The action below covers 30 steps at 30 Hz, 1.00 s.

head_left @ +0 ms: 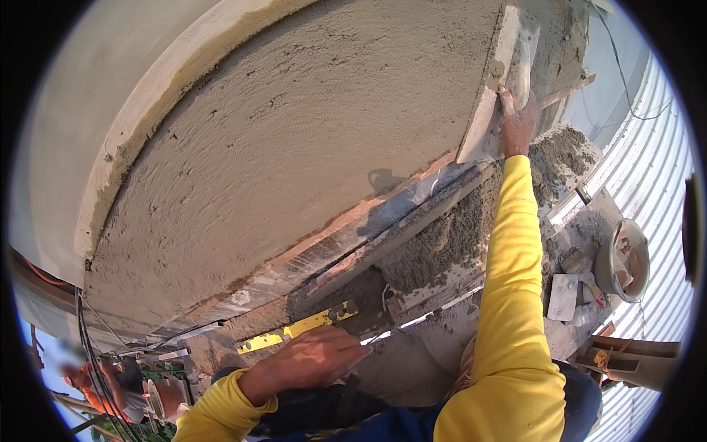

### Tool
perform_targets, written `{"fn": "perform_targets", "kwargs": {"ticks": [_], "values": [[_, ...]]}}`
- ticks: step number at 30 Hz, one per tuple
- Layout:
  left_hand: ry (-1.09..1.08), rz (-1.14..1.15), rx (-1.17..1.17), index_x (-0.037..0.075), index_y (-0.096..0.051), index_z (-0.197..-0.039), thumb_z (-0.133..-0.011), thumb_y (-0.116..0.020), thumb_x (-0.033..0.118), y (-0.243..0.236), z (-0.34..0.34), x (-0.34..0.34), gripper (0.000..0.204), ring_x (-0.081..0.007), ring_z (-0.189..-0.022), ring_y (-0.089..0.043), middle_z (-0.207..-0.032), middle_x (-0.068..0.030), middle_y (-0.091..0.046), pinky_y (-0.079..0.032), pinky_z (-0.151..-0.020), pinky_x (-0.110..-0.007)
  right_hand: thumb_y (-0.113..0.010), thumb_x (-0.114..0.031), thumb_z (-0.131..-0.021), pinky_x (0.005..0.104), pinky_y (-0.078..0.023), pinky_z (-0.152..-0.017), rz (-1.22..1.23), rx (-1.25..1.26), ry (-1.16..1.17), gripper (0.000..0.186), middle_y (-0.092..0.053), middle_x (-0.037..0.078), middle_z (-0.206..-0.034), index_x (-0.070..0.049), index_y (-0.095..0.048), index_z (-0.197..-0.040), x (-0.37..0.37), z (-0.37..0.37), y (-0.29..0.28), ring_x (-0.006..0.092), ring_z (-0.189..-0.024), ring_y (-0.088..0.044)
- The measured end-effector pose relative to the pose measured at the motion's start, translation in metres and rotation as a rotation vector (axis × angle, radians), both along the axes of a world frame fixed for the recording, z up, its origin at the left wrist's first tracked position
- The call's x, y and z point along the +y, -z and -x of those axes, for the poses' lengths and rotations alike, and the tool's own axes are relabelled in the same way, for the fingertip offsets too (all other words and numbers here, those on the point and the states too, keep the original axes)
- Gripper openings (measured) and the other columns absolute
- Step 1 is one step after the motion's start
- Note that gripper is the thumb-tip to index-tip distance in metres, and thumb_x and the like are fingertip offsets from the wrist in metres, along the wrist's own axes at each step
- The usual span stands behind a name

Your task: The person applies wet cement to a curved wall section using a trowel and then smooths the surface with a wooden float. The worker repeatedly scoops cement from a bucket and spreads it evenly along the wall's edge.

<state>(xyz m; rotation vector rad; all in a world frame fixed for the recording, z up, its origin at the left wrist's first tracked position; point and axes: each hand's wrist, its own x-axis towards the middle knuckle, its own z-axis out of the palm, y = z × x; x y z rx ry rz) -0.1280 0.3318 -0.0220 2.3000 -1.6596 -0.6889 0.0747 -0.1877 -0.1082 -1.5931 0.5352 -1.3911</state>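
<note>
My right hand (518, 125) is stretched far forward, its fingers wrapped round the handle of a long plastering float (482, 110). The float's flat blade lies against the wet grey plaster wall (317, 132) near its right end. Close to my body, my left hand (317, 359) is closed with the fingers curled; what they hold, if anything, is hidden. Just beyond it lies a mortar-smeared yellow level (294, 328). A straight wooden batten (294, 254) runs along the plaster's lower edge.
Wet mortar (442, 250) is heaped on a board below the batten. To the right stand a bucket (599, 259), a brush (574, 261) and a pale flat tool (563, 297), beside corrugated roofing (663, 140). Cables (92, 353) hang at left, near another person in orange (103, 383).
</note>
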Motion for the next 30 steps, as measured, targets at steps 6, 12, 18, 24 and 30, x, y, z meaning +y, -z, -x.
{"fn": "perform_targets", "kwargs": {"ticks": [6, 12, 18, 24, 30], "values": [[0.001, 0.084, -0.049, 0.000, -0.067, -0.128, -0.079, -0.079, 0.008, 0.000, 0.003, -0.007, 0.052, -0.0310, -0.097, -0.069, -0.101, -0.0118, -0.067, -0.057, -0.087, -0.042, -0.074, -0.021, -0.103, 0.0286, -0.044, -0.049, -0.500, -0.402, -0.319, 0.030, -0.059, 0.004, -0.083, -0.005, -0.057, -0.123, 0.022, 0.027, 0.016, 0.0124, -0.055, -0.052], [-0.021, 0.070, -0.032, 0.002, -0.068, -0.130, -0.077, -0.082, 0.010, -0.004, 0.006, -0.013, 0.055, -0.0320, -0.105, -0.071, -0.110, -0.0130, -0.072, -0.057, -0.094, -0.043, -0.067, -0.021, -0.107, 0.0289, -0.046, -0.047, -0.777, -0.442, -0.336, 0.039, -0.056, 0.005, -0.085, -0.004, -0.041, -0.130, 0.124, 0.048, 0.072, 0.0134, -0.056, -0.054], [-0.024, 0.033, -0.079, 0.006, -0.072, -0.127, -0.088, -0.078, 0.016, 0.002, 0.000, -0.007, 0.041, -0.0328, -0.109, -0.074, -0.116, -0.0123, -0.076, -0.059, -0.097, -0.045, -0.069, -0.034, -0.104, 0.0483, -0.052, -0.101, -0.384, -0.042, -0.171, 0.063, -0.070, 0.029, -0.122, 0.005, -0.045, -0.147, 0.190, 0.039, 0.090, 0.0418, -0.113, -0.069], [-0.137, 0.202, -0.256, 0.005, -0.073, -0.128, -0.090, -0.074, 0.008, -0.023, -0.018, -0.024, 0.038, -0.0356, -0.101, -0.073, -0.111, -0.0167, -0.076, -0.058, -0.091, -0.044, -0.067, -0.033, -0.105, 0.0488, -0.054, -0.099, -0.193, -0.026, -0.041, 0.057, -0.068, 0.033, -0.126, 0.003, -0.047, -0.145, 0.151, 0.020, 0.021, 0.0439, -0.117, -0.069], [-0.260, 0.552, -0.584, -0.001, -0.075, -0.120, -0.092, -0.074, 0.004, -0.036, -0.051, -0.051, 0.028, -0.0347, -0.093, -0.072, -0.106, -0.0182, -0.076, -0.056, -0.084, -0.043, -0.066, -0.030, -0.106, 0.0431, -0.054, -0.067, -0.706, -0.211, -0.142, 0.042, -0.065, 0.019, -0.096, -0.001, -0.049, -0.132, 0.009, -0.028, 0.033, 0.0297, -0.077, -0.066]]}}
